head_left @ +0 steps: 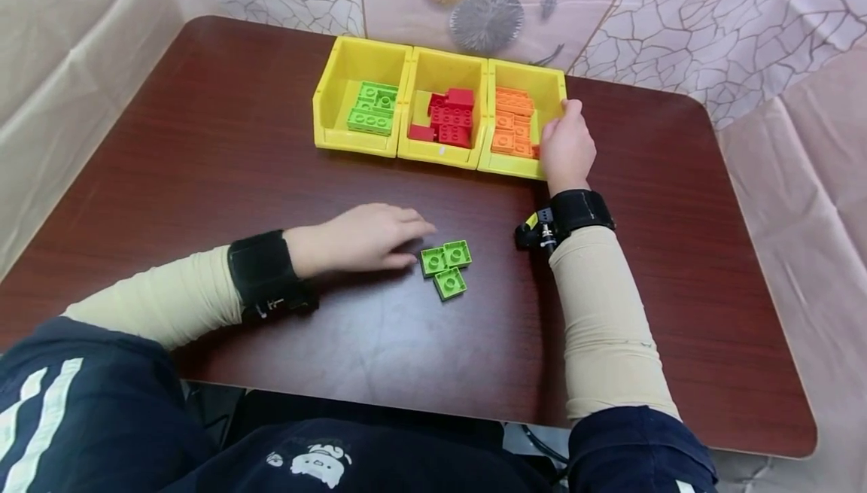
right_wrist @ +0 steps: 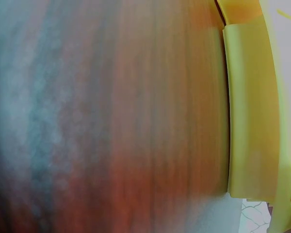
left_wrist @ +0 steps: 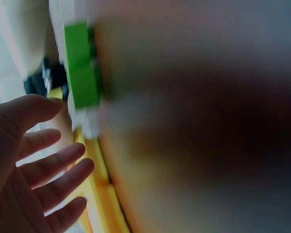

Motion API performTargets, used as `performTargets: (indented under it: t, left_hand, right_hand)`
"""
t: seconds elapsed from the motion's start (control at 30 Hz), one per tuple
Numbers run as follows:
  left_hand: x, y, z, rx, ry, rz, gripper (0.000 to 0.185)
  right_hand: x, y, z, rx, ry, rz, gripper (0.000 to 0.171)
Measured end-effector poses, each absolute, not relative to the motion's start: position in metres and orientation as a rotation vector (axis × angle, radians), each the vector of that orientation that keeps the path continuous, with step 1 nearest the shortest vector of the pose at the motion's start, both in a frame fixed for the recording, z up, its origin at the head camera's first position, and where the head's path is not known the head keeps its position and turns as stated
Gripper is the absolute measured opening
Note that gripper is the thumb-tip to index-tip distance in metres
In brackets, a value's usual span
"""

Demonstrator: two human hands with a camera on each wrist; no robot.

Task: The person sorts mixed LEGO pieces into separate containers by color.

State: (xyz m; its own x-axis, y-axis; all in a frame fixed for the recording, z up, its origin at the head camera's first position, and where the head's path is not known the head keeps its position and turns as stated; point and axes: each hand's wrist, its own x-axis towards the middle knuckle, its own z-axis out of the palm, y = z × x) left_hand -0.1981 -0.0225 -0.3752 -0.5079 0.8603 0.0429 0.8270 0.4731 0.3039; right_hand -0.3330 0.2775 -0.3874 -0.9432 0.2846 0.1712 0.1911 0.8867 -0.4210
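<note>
Head view: we see three loose green bricks (head_left: 445, 265) clustered on the counter (head_left: 203, 147), just beside the fingertips of our left hand (head_left: 362, 237). The bricks lie to that hand's right, toward the middle of the counter. Left grip is flat, fingers straight and slightly spread, holding nothing. Our right hand (head_left: 566, 148) is well apart from the bricks, up at the orange bin (head_left: 554, 90), the rightmost of three yellow bins; fingers curl over its near right corner (whether they pinch an orange brick we cannot tell). So the left hand is clearly the nearer one. The cluster has no strong long axis: two bricks side by side, one below.

Left wrist view: blurred, but the left hand's fingers (left_wrist: 48, 167) show straight and apart, with the green bricks (left_wrist: 81, 73) just past the fingertips, not touching.

Right wrist view: heavy blur; only a yellow bin wall (right_wrist: 247, 111) is readable, no fingers visible.
</note>
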Motion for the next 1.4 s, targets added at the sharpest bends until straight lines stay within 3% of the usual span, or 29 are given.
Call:
performTargets:
  t: [0.23,0.5,1.0,1.4]
  left_hand:
    - [-0.182,-0.003,-0.378,1.452,2.593,0.28,0.055]
    - [-0.187,-0.006,-0.376,1.47,2.64,0.302,0.052]
    - [-0.259,-0.077,-0.319,1.097,3.012,0.36,0.053]
    - [-0.328,-0.089,-0.321,0.738,2.972,0.293,0.053]
  right_hand:
    - [-0.333,0.279,-0.389,-0.35,-2.816,0.591,0.04]
    - [-0.335,0.278,-0.389,-0.354,-2.815,0.598,0.041]
    - [-0.334,0.28,-0.388,-0.365,-2.832,0.606,0.042]
    - [-0.334,0.279,-0.389,-0.359,-2.815,0.598,0.04]
